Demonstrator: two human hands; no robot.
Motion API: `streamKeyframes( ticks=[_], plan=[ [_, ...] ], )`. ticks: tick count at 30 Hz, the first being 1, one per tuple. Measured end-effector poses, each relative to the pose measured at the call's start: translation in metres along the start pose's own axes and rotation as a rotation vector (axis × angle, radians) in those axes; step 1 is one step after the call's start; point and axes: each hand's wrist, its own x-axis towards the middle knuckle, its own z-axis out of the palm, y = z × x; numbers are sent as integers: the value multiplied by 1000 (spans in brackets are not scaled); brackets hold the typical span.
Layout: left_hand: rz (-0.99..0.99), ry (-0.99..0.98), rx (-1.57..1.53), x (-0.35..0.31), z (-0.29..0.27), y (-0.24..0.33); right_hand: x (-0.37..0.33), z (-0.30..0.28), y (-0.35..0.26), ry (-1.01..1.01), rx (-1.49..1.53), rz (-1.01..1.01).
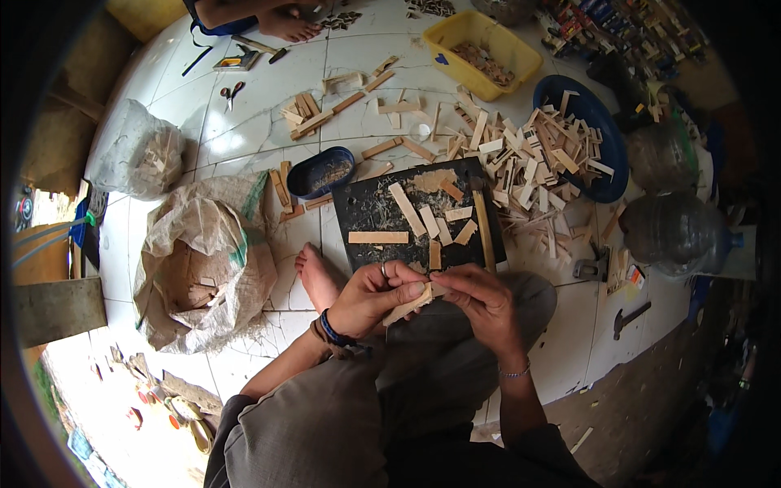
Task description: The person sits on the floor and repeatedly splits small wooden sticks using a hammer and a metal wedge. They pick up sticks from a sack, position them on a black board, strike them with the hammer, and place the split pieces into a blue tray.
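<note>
Head view, ref. pt. = black board (366, 213). Left hand (366, 298) is hanging just off the board's near edge, thumb and fingers closing narrow on a wood strip (404, 310). Right hand (486, 307) is facing it, also off the near edge; thumb and forefinger are making a tight pinch at the strip's right end. Can't tell if a chip or small tool is also sitting in that pinch. Strip is tilting, lower end to the left, well clear of the board.

On the board: loose strips (378, 237) are lying scattered amid shavings; a long bar (483, 232) is lying along its right edge. Beyond its far-left corner a small blue tub (315, 192) is standing. Right of the board a heap of strips (521, 163) is spilling out of a blue basin (616, 159). Left of the board an open sack (159, 268) is holding wood bits.

Step, insp. judgement: strip end is apparently being trimmed or cleaned by hand, approx. mid-step. Next move, prob.: calling for a firm left hold and a small, controlled right-hand pull, fingertips staying clear of splinters.
</note>
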Motion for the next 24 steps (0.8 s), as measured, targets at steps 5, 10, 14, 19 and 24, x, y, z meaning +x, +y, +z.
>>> streamKeyframes(
  ticks=[5, 10, 14, 19, 24],
  plan=[
    [-52, -28, -38, -2, -1, 3, 1, -1, 0, -16, -11, 5],
    [-63, -18, -42, -1, -2, -3, -1, 1, 2, -8, -35, 10],
    [-82, -26, -53, -2, -4, -5, -2, 1, 5, -1, -37, 2],
    [-78, -60, -59, 0, -5, -3, 0, 0, 4, -15, -46, 5],
    [-90, -40, -74, -2, -5, -9, -4, 0, 3, -35, -15, 51]
  ],
)
